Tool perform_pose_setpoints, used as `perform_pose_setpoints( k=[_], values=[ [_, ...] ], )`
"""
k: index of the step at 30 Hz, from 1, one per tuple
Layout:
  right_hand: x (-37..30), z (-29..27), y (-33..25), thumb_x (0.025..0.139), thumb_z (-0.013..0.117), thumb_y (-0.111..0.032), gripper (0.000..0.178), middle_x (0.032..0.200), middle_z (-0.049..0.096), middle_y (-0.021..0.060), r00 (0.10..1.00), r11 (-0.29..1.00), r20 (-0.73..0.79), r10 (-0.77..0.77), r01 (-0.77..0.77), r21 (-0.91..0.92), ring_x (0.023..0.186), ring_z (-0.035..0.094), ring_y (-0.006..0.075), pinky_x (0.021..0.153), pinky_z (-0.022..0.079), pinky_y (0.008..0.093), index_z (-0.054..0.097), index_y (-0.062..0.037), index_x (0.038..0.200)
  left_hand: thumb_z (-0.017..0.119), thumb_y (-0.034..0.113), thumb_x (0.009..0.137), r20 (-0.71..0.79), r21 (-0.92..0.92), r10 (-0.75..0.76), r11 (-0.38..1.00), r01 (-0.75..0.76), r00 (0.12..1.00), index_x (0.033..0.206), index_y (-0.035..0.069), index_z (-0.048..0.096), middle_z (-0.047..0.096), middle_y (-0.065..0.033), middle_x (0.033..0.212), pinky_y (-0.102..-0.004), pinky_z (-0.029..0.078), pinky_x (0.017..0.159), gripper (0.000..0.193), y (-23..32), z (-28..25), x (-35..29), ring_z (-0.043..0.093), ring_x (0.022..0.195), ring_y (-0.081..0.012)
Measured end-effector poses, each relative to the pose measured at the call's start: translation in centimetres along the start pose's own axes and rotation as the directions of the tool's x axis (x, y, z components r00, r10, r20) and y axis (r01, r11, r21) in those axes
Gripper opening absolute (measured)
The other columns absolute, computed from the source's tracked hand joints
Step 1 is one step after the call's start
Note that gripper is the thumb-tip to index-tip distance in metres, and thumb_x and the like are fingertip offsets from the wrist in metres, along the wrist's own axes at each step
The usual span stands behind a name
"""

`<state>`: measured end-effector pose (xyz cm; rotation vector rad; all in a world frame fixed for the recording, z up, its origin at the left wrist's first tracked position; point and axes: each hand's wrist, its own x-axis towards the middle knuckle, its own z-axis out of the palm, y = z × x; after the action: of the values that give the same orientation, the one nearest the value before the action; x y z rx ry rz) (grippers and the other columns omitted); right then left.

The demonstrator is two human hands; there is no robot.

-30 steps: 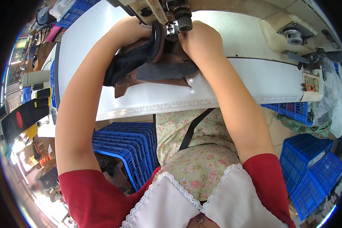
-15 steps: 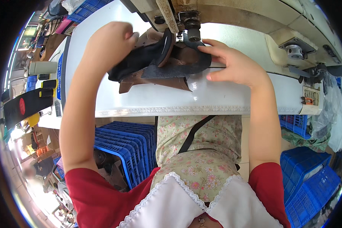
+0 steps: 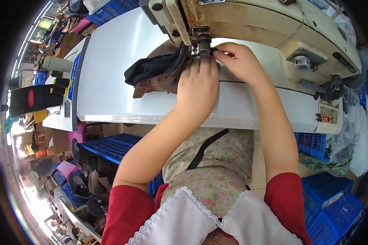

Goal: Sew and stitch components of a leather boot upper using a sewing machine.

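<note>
A black and brown shoe upper (image 3: 155, 73) with small holes along a brown edge lies on the white sewing machine bed. Its right end runs beneath the presser foot (image 3: 195, 50). My left hand (image 3: 198, 83) lies over this end, fingers stretched forward and pressing it down just in front of the needle area. Close by on the right, my right hand (image 3: 238, 61) pinches the upper's edge between thumb and forefinger beside the round metal part (image 3: 204, 45). My fingers cover much of the upper there.
The sewing machine arm (image 3: 249, 24) spans the top. A ruler strip (image 3: 229, 122) runs along the table's front edge. Below left, a blue crate (image 3: 110, 147) stands near several shoe parts (image 3: 98, 179). More blue crates (image 3: 327, 196) and clear plastic bags (image 3: 347, 126) are at right.
My left hand has come from the upper's far left side to its right end by the needle. My right hand has closed from spread fingers to a pinch. The view has shifted slightly.
</note>
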<state>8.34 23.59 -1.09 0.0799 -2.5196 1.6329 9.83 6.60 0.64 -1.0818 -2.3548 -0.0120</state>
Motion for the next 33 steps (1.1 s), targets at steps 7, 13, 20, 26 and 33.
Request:
perform_pose_setpoints(
  k=[7,13,20,26,33],
  values=[
    [0.0,0.5,0.4,0.074,0.065,-0.017,0.03,0.095,0.07,0.0175,0.998,0.986,0.054,-0.044,0.052,-0.16,0.087,0.066,0.0334,0.079,0.051,0.0378,0.071,-0.0042,0.101,0.058,0.01,0.076,0.26,-0.033,-0.22,0.971,0.237,0.94,0.11,-0.002,0.061,0.064,-0.0126,0.109,-0.0347,0.051,0.082,0.036,0.6,1.8,-0.1,0.062,0.101,-0.0264],
    [-1.2,1.3,1.1,0.074,0.065,-0.012,0.031,0.11,0.068,0.0145,0.98,0.931,0.124,-0.156,0.188,-0.314,0.102,0.063,0.0314,0.09,0.05,0.0379,0.071,-0.0066,0.104,0.057,0.015,0.078,0.104,0.035,-0.115,0.993,0.112,0.988,0.107,-0.002,0.065,0.067,-0.0141,0.111,-0.0382,0.049,0.088,0.034,0.3,4.2,-2.6,0.063,0.102,-0.0239],
    [-2.1,1.5,2.1,0.071,0.064,-0.006,0.034,0.12,0.064,0.0124,0.942,0.855,0.19,-0.278,0.333,-0.397,0.116,0.058,0.0297,0.099,0.047,0.0384,0.071,-0.0039,0.104,0.057,0.016,0.076,0.086,-0.04,-0.034,0.998,0.038,0.996,0.107,-0.003,0.065,0.065,-0.0169,0.116,-0.0415,0.046,0.091,0.037,-0.6,4.6,-3.5,0.061,0.106,-0.0259],
    [-2.9,3.1,1.7,0.071,0.06,-0.003,0.037,0.119,0.064,0.0162,0.917,0.786,0.146,-0.372,0.395,-0.475,0.118,0.057,0.0328,0.102,0.045,0.0406,0.068,0.001,0.106,0.054,0.017,0.079,0.143,-0.061,0.008,0.998,0.001,0.99,0.111,-0.008,0.062,0.063,-0.0231,0.115,-0.0414,0.044,0.093,0.041,-1.3,4.5,-3.3,0.06,0.104,-0.0291],
    [-3.1,3.7,1.8,0.071,0.06,-0.001,0.039,0.12,0.064,0.0161,0.92,0.78,0.089,-0.382,0.372,-0.503,0.119,0.056,0.0331,0.103,0.044,0.0411,0.066,0.001,0.11,0.056,0.017,0.077,0.148,-0.002,0.041,0.999,-0.042,0.988,0.107,-0.001,0.065,0.066,-0.0147,0.115,-0.0383,0.047,0.09,0.037,-2.0,4.5,-2.9,0.061,0.107,-0.0239]
  ],
)
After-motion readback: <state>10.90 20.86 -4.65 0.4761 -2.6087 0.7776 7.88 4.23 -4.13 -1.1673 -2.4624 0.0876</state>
